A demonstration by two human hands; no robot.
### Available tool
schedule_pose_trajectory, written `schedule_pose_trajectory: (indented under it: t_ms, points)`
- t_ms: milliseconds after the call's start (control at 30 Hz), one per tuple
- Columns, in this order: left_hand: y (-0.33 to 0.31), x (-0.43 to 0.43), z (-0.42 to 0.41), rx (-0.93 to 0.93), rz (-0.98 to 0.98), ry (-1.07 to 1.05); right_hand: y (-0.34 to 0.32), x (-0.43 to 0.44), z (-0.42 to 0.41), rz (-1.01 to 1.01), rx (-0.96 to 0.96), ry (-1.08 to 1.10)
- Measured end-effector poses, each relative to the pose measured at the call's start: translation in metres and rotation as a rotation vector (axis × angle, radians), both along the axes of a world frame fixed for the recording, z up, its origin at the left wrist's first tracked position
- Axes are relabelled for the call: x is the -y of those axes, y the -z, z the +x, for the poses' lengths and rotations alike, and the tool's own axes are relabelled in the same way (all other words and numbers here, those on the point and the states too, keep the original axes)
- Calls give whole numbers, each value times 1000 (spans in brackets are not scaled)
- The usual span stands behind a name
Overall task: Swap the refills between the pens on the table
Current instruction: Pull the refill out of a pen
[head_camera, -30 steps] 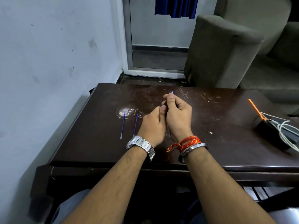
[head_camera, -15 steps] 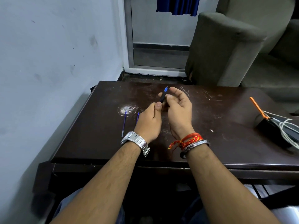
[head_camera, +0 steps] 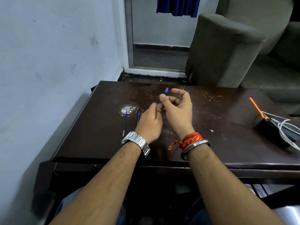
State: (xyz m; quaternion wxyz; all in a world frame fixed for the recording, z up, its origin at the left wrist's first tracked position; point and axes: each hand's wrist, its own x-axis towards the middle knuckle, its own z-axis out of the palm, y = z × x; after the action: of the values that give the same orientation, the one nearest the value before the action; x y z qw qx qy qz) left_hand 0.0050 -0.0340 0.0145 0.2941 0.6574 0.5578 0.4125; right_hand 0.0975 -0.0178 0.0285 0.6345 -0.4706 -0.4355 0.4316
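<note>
Above the middle of the dark table (head_camera: pixel 211 143), my right hand (head_camera: pixel 178 109) pinches the front end of a dark pen (head_camera: pixel 166 91); only its blue tip shows beyond my thumb. My left hand (head_camera: pixel 150 122) grips the pen's rear end just below, fingers closed. Most of the barrel is hidden between the two hands. Two thin blue refills lie on the table to the left: one refill (head_camera: pixel 125 123) fully visible, the second refill (head_camera: pixel 138 118) partly hidden behind my left hand.
A white scuffed patch (head_camera: pixel 128 108) marks the table by the refills' far ends. At the right edge sit a black box (head_camera: pixel 272 132) with white cables and an orange stick (head_camera: pixel 257 108). A wall runs along the left; a grey armchair (head_camera: pixel 224 51) stands beyond the table.
My right hand has loosened from a tight fist over the pen into a thumb-and-finger pinch near the tip, which has risen slightly. The refills on the table have not moved.
</note>
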Motion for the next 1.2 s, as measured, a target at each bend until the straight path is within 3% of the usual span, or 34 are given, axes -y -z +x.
schedule_pose_trajectory:
  t_ms: [133, 300, 500, 633, 800, 967, 1200]
  points:
    - [-2, 2, -3, 6, 33, -20, -2, -2, 1, -14, -135, -34]
    - [-1, 1, -5, -7, 19, 12, 2, 0, -2, -6, -51, -25]
    - [-2, 1, -6, 23, 26, 10, 3, -2, -3, -35, -144, -63]
    - [0, 0, -6, -9, 7, 11, 8, 1, -4, -31, -23, -50]
    - [1, 0, -5, 2, 25, 6, 6, -2, -5, -47, -149, -89]
    - [1, 0, -5, -15, 16, 7, 9, -1, -4, -46, -43, -16]
    - [3, -1, -6, -20, 32, 8, 9, -4, -2, -79, -123, -50]
